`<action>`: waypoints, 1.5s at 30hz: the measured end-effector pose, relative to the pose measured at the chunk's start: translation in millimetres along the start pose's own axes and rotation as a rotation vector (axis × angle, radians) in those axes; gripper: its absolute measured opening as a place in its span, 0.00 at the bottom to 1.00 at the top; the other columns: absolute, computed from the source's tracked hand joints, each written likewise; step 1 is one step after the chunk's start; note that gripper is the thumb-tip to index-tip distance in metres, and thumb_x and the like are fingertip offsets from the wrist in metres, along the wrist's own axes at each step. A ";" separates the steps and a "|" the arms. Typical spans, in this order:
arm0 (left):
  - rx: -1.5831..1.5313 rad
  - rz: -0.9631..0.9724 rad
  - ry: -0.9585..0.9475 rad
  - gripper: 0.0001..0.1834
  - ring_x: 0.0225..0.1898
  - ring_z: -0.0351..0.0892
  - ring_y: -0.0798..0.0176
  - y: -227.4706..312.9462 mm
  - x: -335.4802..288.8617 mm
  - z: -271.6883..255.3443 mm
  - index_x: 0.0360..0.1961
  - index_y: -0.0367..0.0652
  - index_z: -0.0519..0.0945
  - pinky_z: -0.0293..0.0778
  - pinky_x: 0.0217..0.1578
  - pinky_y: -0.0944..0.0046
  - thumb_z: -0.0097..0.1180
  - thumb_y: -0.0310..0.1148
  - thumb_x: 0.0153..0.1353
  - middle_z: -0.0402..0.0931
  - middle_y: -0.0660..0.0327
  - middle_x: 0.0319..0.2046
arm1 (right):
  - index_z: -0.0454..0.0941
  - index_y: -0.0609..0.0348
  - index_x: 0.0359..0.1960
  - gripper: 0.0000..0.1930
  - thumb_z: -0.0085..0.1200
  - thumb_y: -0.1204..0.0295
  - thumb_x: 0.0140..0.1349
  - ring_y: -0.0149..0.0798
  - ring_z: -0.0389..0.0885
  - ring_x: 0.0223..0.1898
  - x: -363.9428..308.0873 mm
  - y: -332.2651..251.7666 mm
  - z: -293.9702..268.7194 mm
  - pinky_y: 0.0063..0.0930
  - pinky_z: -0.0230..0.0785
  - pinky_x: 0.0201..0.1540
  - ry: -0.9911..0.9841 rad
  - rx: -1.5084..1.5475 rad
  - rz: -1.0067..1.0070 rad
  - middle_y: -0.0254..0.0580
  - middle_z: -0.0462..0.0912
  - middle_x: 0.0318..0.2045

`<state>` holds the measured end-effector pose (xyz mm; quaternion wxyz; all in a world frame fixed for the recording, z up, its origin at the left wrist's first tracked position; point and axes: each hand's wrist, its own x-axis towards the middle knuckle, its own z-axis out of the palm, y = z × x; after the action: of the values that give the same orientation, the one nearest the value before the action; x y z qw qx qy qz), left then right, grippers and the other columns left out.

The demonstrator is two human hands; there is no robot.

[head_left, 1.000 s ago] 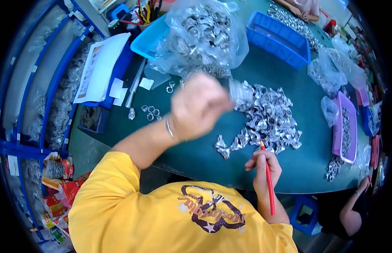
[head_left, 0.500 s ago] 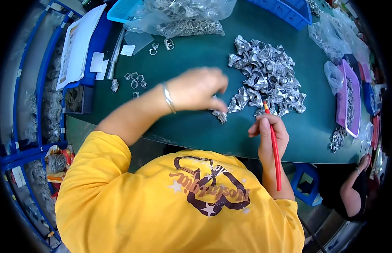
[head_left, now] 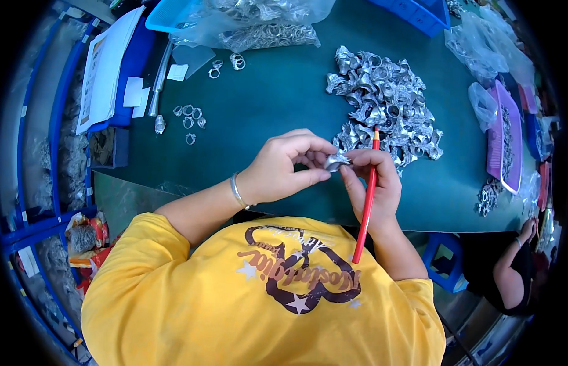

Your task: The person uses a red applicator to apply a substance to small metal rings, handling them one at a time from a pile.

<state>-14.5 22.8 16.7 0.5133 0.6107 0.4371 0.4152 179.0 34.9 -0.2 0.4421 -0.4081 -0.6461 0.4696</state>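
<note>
A chunky silver ring point(head_left: 335, 162) is between the fingertips of my two hands, just in front of the pile. My left hand point(head_left: 281, 166), with a silver bangle at the wrist, pinches it between thumb and fingers. My right hand point(head_left: 379, 186) touches the ring's other side with thumb and fingertips. That same hand also keeps a red pencil point(head_left: 367, 213) tucked along its fingers, tip pointing away from me. Just beyond lies a heap of silver rings point(head_left: 397, 110). Several loose rings point(head_left: 188, 122) rest farther left on the green table.
Behind the loose rings lies a tapered metal rod point(head_left: 160, 79), beside papers point(head_left: 107, 73). A plastic bag of rings point(head_left: 268, 38) and blue bins point(head_left: 412, 13) stand at the back. At right is a purple basket point(head_left: 496, 146), with another person's arm point(head_left: 510, 277) below it.
My left hand has come back to the right from over the table and now pinches a ring. My right hand has moved left to meet it, the red pencil still in it.
</note>
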 end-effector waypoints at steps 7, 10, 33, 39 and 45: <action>0.166 0.133 0.089 0.19 0.36 0.76 0.68 3.4 1.6 6.8 0.40 0.38 0.78 0.74 0.36 0.72 0.67 0.21 0.44 0.72 0.58 0.42 | 0.64 0.60 0.36 0.14 0.54 0.88 0.52 0.26 0.74 0.36 -0.7 -8.0 -0.4 0.16 0.71 0.38 -0.011 0.287 0.130 0.43 0.75 0.36; 0.215 0.264 0.066 0.19 0.37 0.76 0.68 -2.3 2.4 6.3 0.39 0.38 0.78 0.73 0.36 0.72 0.69 0.23 0.43 0.74 0.58 0.40 | 0.63 0.60 0.35 0.15 0.54 0.89 0.52 0.26 0.74 0.35 1.2 -12.7 -1.8 0.15 0.71 0.38 -0.032 0.384 0.178 0.44 0.75 0.36; -0.229 -0.195 0.004 0.17 0.29 0.79 0.73 -2.3 -8.0 10.5 0.45 0.32 0.75 0.75 0.29 0.76 0.62 0.22 0.53 0.80 0.58 0.33 | 0.69 0.59 0.31 0.04 0.50 0.78 0.55 0.37 0.74 0.25 2.9 -19.5 -15.2 0.33 0.63 0.38 -0.016 -0.037 -0.478 0.39 0.78 0.24; 0.098 -0.031 0.030 0.17 0.31 0.77 0.75 0.8 -9.3 11.0 0.41 0.36 0.79 0.73 0.29 0.77 0.66 0.24 0.49 0.79 0.62 0.34 | 0.70 0.60 0.30 0.06 0.52 0.82 0.52 0.38 0.75 0.23 6.0 -17.9 -9.8 0.31 0.62 0.34 -0.036 -0.074 -0.514 0.40 0.77 0.23; 0.117 -0.034 0.066 0.17 0.30 0.77 0.74 3.8 -7.8 9.5 0.40 0.37 0.80 0.72 0.27 0.76 0.68 0.25 0.46 0.78 0.62 0.32 | 0.70 0.61 0.30 0.05 0.51 0.82 0.53 0.37 0.75 0.23 4.2 -17.8 -11.0 0.31 0.63 0.33 -0.031 -0.081 -0.517 0.40 0.77 0.22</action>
<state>-7.1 12.4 18.9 0.4689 0.6182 0.4877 0.4000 186.3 37.6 19.7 0.5208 -0.2397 -0.7538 0.3211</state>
